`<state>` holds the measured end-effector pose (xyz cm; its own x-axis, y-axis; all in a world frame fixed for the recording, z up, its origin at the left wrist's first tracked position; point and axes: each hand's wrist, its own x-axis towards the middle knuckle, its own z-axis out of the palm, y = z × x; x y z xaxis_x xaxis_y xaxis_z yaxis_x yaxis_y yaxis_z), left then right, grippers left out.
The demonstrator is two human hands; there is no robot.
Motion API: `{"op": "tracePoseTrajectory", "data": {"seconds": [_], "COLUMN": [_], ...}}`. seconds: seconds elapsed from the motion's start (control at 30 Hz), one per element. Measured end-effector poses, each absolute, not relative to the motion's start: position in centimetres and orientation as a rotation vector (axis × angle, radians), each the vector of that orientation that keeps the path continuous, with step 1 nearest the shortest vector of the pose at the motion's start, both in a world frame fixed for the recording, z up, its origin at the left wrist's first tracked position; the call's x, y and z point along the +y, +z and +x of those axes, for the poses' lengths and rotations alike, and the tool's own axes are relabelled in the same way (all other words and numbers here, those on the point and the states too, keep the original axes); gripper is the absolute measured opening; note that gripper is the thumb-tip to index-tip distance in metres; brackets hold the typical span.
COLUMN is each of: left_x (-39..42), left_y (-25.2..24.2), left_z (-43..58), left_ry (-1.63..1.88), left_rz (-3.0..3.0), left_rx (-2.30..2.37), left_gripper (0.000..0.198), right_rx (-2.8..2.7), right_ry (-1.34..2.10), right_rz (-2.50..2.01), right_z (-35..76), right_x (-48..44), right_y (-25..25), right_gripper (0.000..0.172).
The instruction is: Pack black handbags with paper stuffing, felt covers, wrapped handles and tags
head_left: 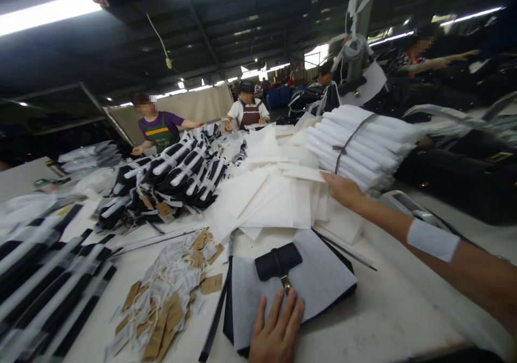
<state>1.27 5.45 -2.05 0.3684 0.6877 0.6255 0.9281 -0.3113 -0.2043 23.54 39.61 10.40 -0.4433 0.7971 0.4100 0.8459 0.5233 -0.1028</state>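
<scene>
A dark handbag (351,264) lies on the table in front of me, mostly covered by a pale grey sheet (323,277). Its black flap tab (278,260) with a gold clasp (286,283) shows on top of the sheet. My left hand (277,328) rests flat on the sheet just below the clasp, fingers stretched out. Farther off, my right hand (343,189) pinches the edge of a thin white sheet (302,172) at the loose pile of white sheets (274,199). A white band is wrapped round the right forearm.
Brown and white hang tags (169,309) with strings lie heaped left of the bag. Wrapped black straps (52,271) and strapped black bundles (173,174) fill the left. A tied white stack (359,142) stands at right. Co-workers (161,126) sit across the table.
</scene>
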Motion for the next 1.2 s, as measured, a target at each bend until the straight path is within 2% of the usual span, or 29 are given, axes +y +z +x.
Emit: {"op": "tracePoseTrajectory", "data": {"seconds": [0.13,0.2,0.27,0.33,0.43,0.57,0.7,0.8,1.03,1.1,1.2], "left_x": [4.5,4.3,4.2,4.0,3.9,3.8,4.0,4.1,4.4,5.2,6.6], "left_y": [-0.1,0.6,0.8,0.7,0.5,0.5,0.4,0.7,4.5,4.7,2.4], "left_z": [1.8,2.0,2.2,2.3,2.5,2.6,2.8,2.9,2.4,2.3,1.9], "left_ry": [-0.521,-0.492,-0.495,-0.526,-0.602,-0.659,-0.752,-0.872,-0.969,-0.812,-0.552], "left_rz": [-2.152,-2.178,-2.195,-2.21,-2.245,-2.275,-2.232,-2.175,-2.177,-2.193,-2.218], "left_rx": [-1.519,-1.55,-1.599,-1.659,-1.72,-1.743,-1.738,-1.666,-1.334,-1.394,-1.432], "left_gripper": [0.057,0.058,0.056,0.054,0.048,0.045,0.04,0.036,0.024,0.035,0.069], "right_rx": [-2.348,-2.483,-2.619,-2.697,-2.755,-2.808,-2.85,-2.86,-2.851,-2.841,-2.794], "right_ry": [-0.201,-0.163,-0.119,-0.078,-0.062,0.04,0.141,0.191,0.382,0.461,0.594], "right_rz": [-1.157,-0.78,-0.483,-0.376,-0.398,-0.421,-0.436,-0.472,-0.541,-0.592,-0.636], "right_z": [23.3,22.3,21.1,20.1,19.5,20.1,20.4,20.3,19.8,19.7,19.8], "right_x": [31.8,26.7,22.1,18.9,17.0,17.6,17.5,17.1,17.1,16.9,16.7], "right_y": [12.9,13.2,12.1,9.6,5.2,2.2,2.9,3.7,4.1,4.5,5.6], "right_gripper": [0.061,0.063,0.065,0.062,0.058,0.07,0.061,0.062,0.055,0.054,0.054]}}
